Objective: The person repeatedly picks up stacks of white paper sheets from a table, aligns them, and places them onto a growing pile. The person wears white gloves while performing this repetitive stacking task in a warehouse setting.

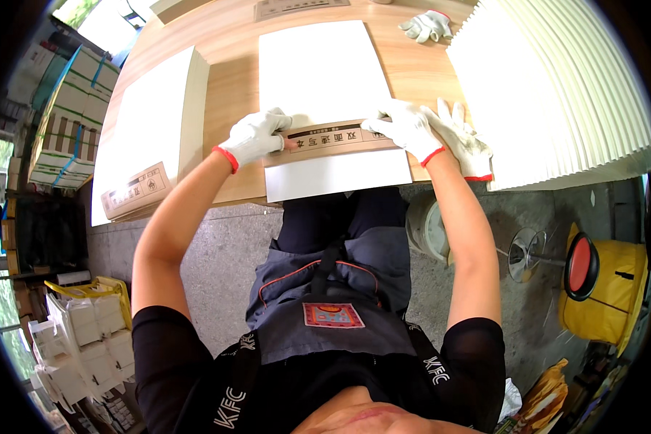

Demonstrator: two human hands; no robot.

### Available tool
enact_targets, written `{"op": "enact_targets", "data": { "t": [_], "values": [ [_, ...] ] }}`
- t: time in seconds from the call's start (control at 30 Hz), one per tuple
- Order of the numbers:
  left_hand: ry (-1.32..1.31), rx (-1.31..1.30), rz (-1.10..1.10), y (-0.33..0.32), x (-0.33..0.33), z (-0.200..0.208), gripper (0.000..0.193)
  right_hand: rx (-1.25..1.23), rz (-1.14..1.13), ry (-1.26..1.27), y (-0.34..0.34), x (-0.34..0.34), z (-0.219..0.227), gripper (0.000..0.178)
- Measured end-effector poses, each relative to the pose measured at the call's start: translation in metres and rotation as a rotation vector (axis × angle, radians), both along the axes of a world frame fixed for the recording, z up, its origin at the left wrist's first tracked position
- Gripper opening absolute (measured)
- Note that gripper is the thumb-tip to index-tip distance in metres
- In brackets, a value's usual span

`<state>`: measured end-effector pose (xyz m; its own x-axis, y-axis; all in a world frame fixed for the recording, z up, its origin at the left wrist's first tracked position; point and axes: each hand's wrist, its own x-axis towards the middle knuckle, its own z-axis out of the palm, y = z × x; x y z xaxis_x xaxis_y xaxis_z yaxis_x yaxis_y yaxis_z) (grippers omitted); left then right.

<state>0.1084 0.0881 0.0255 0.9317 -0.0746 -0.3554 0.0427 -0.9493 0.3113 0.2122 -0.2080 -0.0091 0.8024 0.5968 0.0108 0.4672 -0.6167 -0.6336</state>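
Note:
A white paper pad (324, 69) lies flat before me at the table's near edge, with a printed brown paper band (330, 142) across its lower part. My left hand (257, 136), in a white glove with a red cuff, is closed at the band's left end; a bare fingertip shows there. At the other end my right hand (406, 130), gloved alike, pinches the band with its thumb lying over the print. The fingers' undersides are hidden. A spare white glove (464, 141) rests right beside my right hand.
To the left stands a stack of white pads (152, 108) with a brown band (136, 189) on top. A tall pile of white sheets (550, 94) fills the table's right side. Farther back lie another glove (427, 27) and brown bands (300, 7). A stool (580, 266) stands lower right.

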Motion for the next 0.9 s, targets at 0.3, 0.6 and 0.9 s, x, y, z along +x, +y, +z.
{"op": "enact_targets", "data": {
  "t": [0.3, 0.6, 0.9],
  "values": [
    [0.426, 0.429, -0.533, -0.081, 0.088, 0.010, 0.104, -0.061, -0.024, -0.159, 0.010, -0.005, -0.009, 0.029],
    [0.377, 0.546, -0.750, -0.096, 0.086, 0.042, 0.115, -0.462, -0.013, -0.898, -0.078, -0.027, 0.009, 0.044],
    [0.204, 0.665, -0.963, -0.094, 0.079, 0.039, 0.089, -0.379, 0.499, -0.728, 0.066, -0.064, 0.006, 0.034]
  ]
}}
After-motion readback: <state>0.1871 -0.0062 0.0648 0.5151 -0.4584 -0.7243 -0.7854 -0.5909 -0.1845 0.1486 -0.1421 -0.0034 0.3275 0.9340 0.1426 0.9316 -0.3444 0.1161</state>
